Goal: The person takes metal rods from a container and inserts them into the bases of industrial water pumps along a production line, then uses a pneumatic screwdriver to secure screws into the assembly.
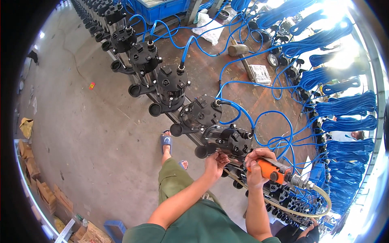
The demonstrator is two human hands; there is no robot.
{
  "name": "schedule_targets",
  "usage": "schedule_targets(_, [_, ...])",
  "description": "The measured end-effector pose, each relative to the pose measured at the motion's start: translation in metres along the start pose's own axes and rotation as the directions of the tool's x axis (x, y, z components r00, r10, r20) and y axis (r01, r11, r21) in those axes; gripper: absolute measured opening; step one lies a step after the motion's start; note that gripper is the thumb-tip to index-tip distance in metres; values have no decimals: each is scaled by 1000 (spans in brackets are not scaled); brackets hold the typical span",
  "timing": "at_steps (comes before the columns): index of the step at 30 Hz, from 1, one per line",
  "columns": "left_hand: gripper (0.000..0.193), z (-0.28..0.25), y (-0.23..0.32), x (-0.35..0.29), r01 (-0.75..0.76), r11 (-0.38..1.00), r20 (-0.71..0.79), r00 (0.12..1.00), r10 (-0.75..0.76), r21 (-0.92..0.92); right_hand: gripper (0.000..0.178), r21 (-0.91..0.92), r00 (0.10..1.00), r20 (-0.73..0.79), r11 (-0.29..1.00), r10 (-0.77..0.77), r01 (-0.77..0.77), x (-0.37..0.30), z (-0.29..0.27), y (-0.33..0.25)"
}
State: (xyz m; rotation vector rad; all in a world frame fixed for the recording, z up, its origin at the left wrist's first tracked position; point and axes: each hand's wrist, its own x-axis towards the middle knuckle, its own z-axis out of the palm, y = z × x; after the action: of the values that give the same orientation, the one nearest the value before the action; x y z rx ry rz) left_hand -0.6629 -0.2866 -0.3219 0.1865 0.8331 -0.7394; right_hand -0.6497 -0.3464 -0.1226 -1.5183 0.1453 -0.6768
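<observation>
My right hand [256, 162] is wrapped around an orange air-powered tool [270, 171], its front end turned toward a black-topped pump [235, 139]. A clear yellowish hose [326, 198] loops from the metal fitting at its back. Low beside the same pump is my left hand [216, 163], its fingers curled together; whatever they hold is hidden. A blue cable rises from the pump's lid, and a black round outlet [201, 152] juts from its side. The neighbouring pump [202, 111] stands just beyond, upright in the same row.
More pumps [144, 60] line the bench edge toward the far left. On the brown bench [202, 60] lie a mallet [238, 50], a small white box [259, 74] and loose blue cable. Coiled blue cables [346, 103] hang along the right. Another person's arm [310, 229] shows at lower right.
</observation>
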Motion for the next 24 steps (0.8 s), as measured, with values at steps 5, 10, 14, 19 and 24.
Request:
schedule_targets(5, [35, -3, 14, -30, -372, 308, 169, 833, 526, 875, 20, 7, 1000, 21, 1000, 2, -2, 5, 3, -2])
schedule_targets(10, [107, 38, 57, -37, -583, -591, 810, 224, 542, 557, 45, -6, 997, 39, 997, 73, -72, 9, 3, -10])
schedule_targets(14, [116, 22, 65, 3, -696, -487, 845, 373, 382, 528, 45, 88, 997, 73, 996, 25, -31, 21, 32, -17])
schedule_targets(19, [108, 17, 64, 7, -676, -511, 847, 405, 344, 531, 29, -9, 984, 180, 1000, -6, 7, 32, 37, 26])
schedule_targets(24, [83, 19, 66, 2, -640, -502, 811, 414, 413, 582, 28, 36, 980, 194, 997, 54, -62, 46, 60, 20])
